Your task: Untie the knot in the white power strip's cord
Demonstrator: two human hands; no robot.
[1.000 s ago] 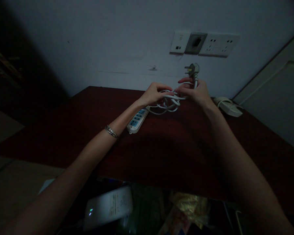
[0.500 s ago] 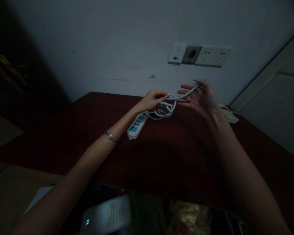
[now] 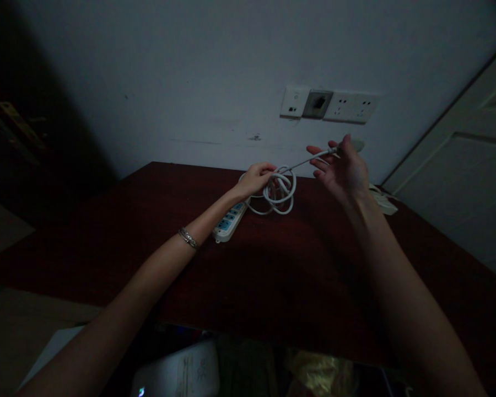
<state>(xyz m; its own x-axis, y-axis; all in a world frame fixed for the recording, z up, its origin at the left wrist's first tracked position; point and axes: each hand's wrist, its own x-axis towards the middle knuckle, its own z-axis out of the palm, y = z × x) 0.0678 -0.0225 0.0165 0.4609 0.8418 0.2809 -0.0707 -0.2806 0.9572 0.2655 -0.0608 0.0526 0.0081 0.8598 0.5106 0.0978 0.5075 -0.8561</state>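
A white power strip (image 3: pixel 228 223) with blue sockets lies on a dark red table (image 3: pixel 273 264). Its white cable forms a coil (image 3: pixel 279 192) just past the strip. My left hand (image 3: pixel 254 179) holds the coil at its left side, above the table. My right hand (image 3: pixel 343 172) is raised to the right, thumb and fingers pinching the cable's plug end (image 3: pixel 347 146); the plug itself is blurred. A straight stretch of cable runs from the coil up to my right hand.
White wall sockets and a switch plate (image 3: pixel 328 105) sit on the wall above the table. A second white power strip (image 3: pixel 383 202) lies at the table's far right edge. A door is at the right. White and yellow packets lie below the table's near edge.
My right hand has pulled the plug end up and to the right, drawing the cable out straight. My left hand has gathered the loops into a tighter coil. The view has tilted up a little.
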